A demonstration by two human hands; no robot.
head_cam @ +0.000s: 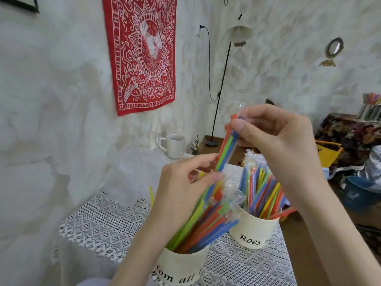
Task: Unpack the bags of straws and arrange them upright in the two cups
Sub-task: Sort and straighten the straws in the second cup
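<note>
We held one small bundle of straws (225, 145), partly in its clear wrapper, between both hands: the right hand (274, 137) pinched its upper end, the left hand (185, 182) closed on its lower end. Beneath the left hand stood the near cup (181, 267), crowded with leaning straws; beneath the right wrist stood the far cup (255, 230), likewise filled, some straws still bagged. Two cups in all rested on the lace cloth (99, 221). Beyond the left hand stood one white mug (175, 145); behind it hung one red banner (142, 52).
</note>
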